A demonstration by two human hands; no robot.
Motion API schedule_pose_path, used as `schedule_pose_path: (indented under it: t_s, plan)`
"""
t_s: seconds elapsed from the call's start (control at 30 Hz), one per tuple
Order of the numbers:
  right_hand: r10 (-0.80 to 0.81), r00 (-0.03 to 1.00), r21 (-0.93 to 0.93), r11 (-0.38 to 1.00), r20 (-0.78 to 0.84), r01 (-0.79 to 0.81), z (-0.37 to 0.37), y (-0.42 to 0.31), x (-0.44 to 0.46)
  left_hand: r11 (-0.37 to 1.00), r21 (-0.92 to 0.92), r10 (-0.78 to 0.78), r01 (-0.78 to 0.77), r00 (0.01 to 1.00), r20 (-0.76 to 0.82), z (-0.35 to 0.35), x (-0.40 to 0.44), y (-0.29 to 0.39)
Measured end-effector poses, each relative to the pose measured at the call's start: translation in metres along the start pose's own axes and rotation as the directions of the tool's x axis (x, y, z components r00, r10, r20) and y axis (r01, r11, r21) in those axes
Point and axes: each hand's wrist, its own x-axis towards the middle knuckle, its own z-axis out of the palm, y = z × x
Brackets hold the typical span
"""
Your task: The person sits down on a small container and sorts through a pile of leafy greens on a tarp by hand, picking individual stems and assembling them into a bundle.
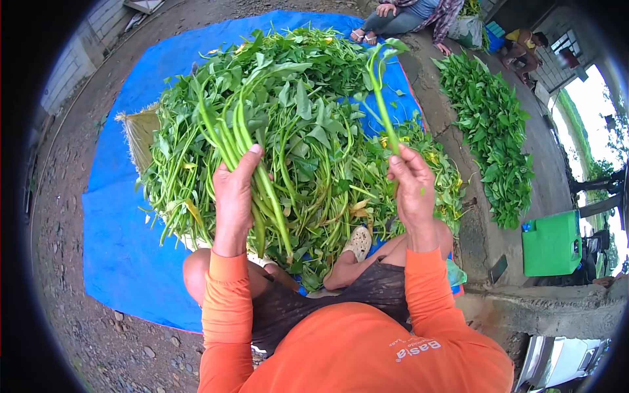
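Note:
My left hand is closed around a bunch of long green leafy stems, which look like water spinach; their cut ends point down toward my lap. In my right hand a single thick stem is pinched between thumb and fingers, its small leafy tip pointing up. Both hands are raised over a large heap of the same leafy stems, some with yellowed leaves. The heap lies on a blue tarp in front of my knees.
A woven sack shows at the heap's left edge. Bundled greens lie in a long row on the concrete to the right, near a green box. One person sits beyond the tarp; another crouches farther back.

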Motion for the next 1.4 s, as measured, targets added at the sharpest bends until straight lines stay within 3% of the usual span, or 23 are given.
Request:
schedule_pose_path:
  t_s: [0.1,0.33,0.43,0.57,0.67,0.77,0.83,0.9,0.97,1.03,1.07,1.1,1.23,1.3,1.4]
  plan:
    - [0.079,0.995,0.038,0.996,0.062,-0.081,0.015,0.02,-0.021,0.998,-0.052,-0.026,0.03,0.998,0.063,0.01,-0.004,-0.013]
    - [0.3,0.904,-0.083,0.954,0.304,-0.288,0.074,0.041,-0.079,0.964,-0.237,-0.055,0.118,0.965,0.257,0.026,-0.014,-0.066]
    - [0.152,0.934,-0.095,0.987,0.323,-0.128,0.079,0.047,-0.079,0.952,-0.273,-0.06,0.139,0.958,0.281,0.026,-0.015,-0.06]
    - [0.124,0.923,-0.148,0.986,0.364,-0.074,0.077,0.049,-0.076,0.963,-0.242,-0.033,0.116,0.946,0.323,0.026,-0.013,-0.055]
    - [0.079,0.921,-0.069,0.996,0.38,-0.057,0.079,0.05,-0.076,0.979,-0.146,-0.086,0.143,0.937,0.339,0.013,-0.006,-0.063]
    - [0.071,0.868,-0.34,0.933,0.492,0.116,0.06,0.023,-0.055,0.97,-0.155,-0.12,0.186,0.924,0.363,0.013,-0.006,-0.059]
    - [-0.024,0.945,-0.246,0.963,0.326,0.11,0.065,0.0,-0.041,0.949,-0.197,-0.147,0.245,0.9,0.411,0.016,-0.013,-0.05]
    - [-0.114,0.949,-0.249,0.95,0.294,0.191,0.064,-0.013,-0.023,0.951,-0.169,-0.159,0.259,0.877,0.453,0.018,-0.017,-0.041]
    - [-0.09,0.939,-0.309,0.93,0.333,0.198,0.062,-0.022,-0.009,0.965,-0.145,-0.127,0.217,0.876,0.466,0.021,-0.021,-0.038]
    - [0.024,0.933,-0.362,0.925,0.36,0.117,0.054,-0.024,-0.001,0.991,-0.062,-0.084,0.117,0.918,0.387,0.017,-0.017,-0.028]
    - [-0.021,0.933,-0.415,0.892,0.361,0.18,0.043,0.001,0.009,0.999,-0.005,-0.031,0.035,0.941,0.336,0.008,-0.011,-0.021]
    - [0.112,0.955,-0.472,0.881,0.273,0.032,0.036,0.016,0.016,1.0,0.03,0.0,-0.008,0.97,0.245,0.001,-0.008,-0.009]
    - [0.23,0.96,-0.608,0.789,0.161,-0.088,0.001,0.125,0.015,0.975,-0.099,0.206,-0.2,0.977,0.047,-0.036,0.008,0.024]
    - [0.412,0.897,-0.571,0.78,0.158,-0.257,0.012,0.156,-0.005,0.938,-0.168,0.301,-0.304,0.953,-0.039,-0.05,0.01,0.038]
    - [0.352,0.903,-0.556,0.814,0.247,-0.166,0.045,0.189,-0.029,0.927,-0.245,0.261,-0.284,0.957,-0.125,-0.066,0.014,0.043]
